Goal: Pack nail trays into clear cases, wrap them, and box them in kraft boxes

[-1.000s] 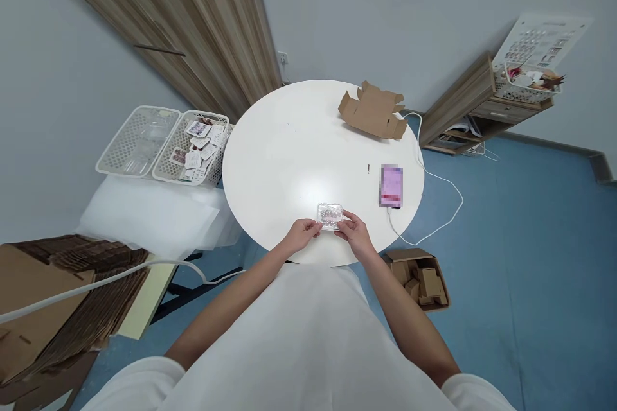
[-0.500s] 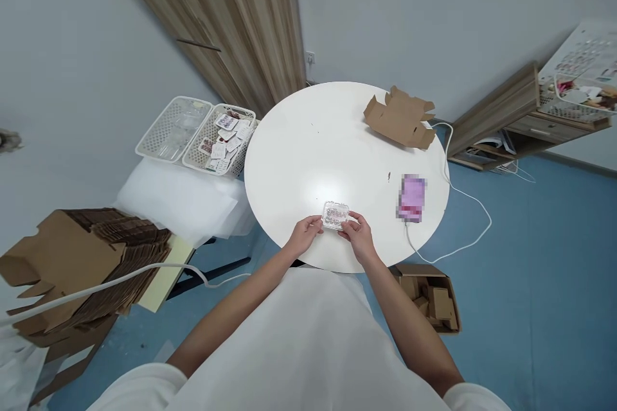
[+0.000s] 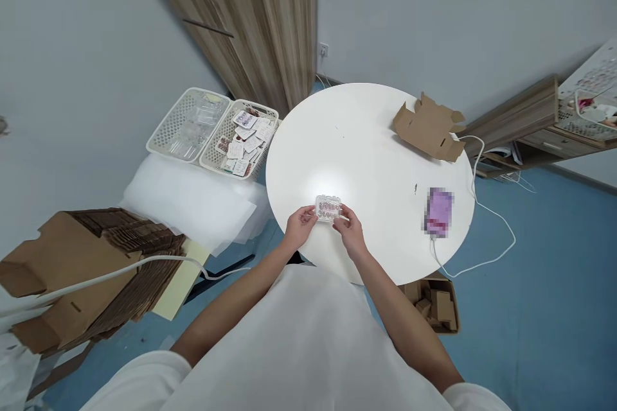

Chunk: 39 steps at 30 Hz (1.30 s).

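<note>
Near the front edge of the round white table, a small clear plastic case is held between both hands. Rows of small shiny pieces show through it; they look like press-on nails, but are too small to be sure. My left hand grips the case by its left side, thumb and fingers closed. On the right side my right hand holds it too, with the thumb at the lower right corner.
An unfolded cardboard box and a blurred purple device on a white cable lie to the right. Left are a basket of cards, a basket of clear cases, white sheets and stacked cardboard. A cardboard carton stands below.
The camera view has turned slightly left, so the table and the things on it appear further right. Both hands still hold the clear case, now a little further left relative to the table.
</note>
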{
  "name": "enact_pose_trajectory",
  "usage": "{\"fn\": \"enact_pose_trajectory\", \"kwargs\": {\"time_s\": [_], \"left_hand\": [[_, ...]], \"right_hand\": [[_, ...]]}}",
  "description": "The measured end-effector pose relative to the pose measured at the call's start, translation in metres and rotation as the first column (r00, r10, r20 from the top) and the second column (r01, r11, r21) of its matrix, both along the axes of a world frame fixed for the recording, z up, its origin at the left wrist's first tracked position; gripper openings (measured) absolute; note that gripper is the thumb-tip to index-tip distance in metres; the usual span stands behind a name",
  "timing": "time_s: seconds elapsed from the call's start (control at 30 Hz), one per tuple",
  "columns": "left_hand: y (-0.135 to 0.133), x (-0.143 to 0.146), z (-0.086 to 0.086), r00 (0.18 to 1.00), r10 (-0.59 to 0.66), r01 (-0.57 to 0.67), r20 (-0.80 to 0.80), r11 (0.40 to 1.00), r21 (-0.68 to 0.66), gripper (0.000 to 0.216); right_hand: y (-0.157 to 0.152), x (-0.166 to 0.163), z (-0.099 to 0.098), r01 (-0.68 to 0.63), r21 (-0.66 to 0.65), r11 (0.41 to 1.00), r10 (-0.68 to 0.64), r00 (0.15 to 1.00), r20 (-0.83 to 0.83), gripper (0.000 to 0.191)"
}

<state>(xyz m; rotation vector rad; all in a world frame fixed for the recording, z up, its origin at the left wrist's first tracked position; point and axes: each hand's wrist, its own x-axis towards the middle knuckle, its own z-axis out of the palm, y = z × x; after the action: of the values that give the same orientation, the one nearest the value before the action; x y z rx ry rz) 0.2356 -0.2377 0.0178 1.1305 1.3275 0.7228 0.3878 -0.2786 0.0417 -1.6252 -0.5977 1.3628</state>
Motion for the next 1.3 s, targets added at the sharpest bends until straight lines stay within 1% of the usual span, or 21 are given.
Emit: {"fn": "enact_pose_trajectory", "kwargs": {"time_s": [0.07,0.13,0.27,0.37,0.57,0.73,0.87,0.97,1.13,1.3], "left_hand": [[0.015,-0.017,-0.002,1.0,0.012,-0.012,-0.009,1.0,0.006,0.037],[0.03,-0.033,-0.004,1.0,0.018,-0.017,-0.025,1.0,0.016,0.036],[0.06,-0.063,-0.009,0.998,-0.006,0.009,-0.066,0.999,0.053,0.035],[0.081,-0.08,-0.012,0.996,-0.012,0.017,-0.083,0.998,0.06,0.036],[0.115,-0.098,-0.019,0.99,-0.04,0.052,-0.132,0.995,0.09,0.045],[0.136,-0.102,-0.032,0.976,-0.075,0.095,-0.206,0.991,0.09,0.049],[0.149,-0.101,-0.043,0.956,-0.097,0.13,-0.276,0.986,0.104,0.051],[0.153,-0.1,-0.048,0.953,-0.118,0.152,-0.28,0.983,0.102,0.052],[0.154,-0.102,-0.047,0.96,-0.138,0.163,-0.243,0.983,0.085,0.055],[0.151,-0.102,-0.043,0.963,-0.131,0.16,-0.236,0.981,0.109,0.057]], "right_hand": [[0.014,-0.016,-0.001,-0.01,-0.031,0.999,0.012,0.996,0.084,0.051],[0.03,-0.031,-0.004,-0.023,-0.051,0.998,0.029,0.991,0.132,0.051],[0.06,-0.061,-0.011,-0.056,-0.028,0.998,0.059,0.988,0.142,0.054],[0.083,-0.08,-0.018,-0.079,-0.015,0.997,0.08,0.984,0.159,0.054],[0.125,-0.105,-0.037,-0.051,-0.014,0.999,0.053,0.972,0.23,0.053],[0.149,-0.118,-0.054,-0.03,-0.031,0.999,0.037,0.955,0.293,0.048],[0.161,-0.12,-0.063,-0.039,-0.035,0.999,0.05,0.928,0.37,0.046],[0.166,-0.12,-0.066,-0.051,-0.039,0.998,0.062,0.915,0.399,0.046],[0.168,-0.122,-0.069,-0.054,-0.07,0.996,0.079,0.898,0.432,0.047],[0.167,-0.125,-0.068,-0.046,-0.062,0.997,0.069,0.888,0.454,0.046]]}}
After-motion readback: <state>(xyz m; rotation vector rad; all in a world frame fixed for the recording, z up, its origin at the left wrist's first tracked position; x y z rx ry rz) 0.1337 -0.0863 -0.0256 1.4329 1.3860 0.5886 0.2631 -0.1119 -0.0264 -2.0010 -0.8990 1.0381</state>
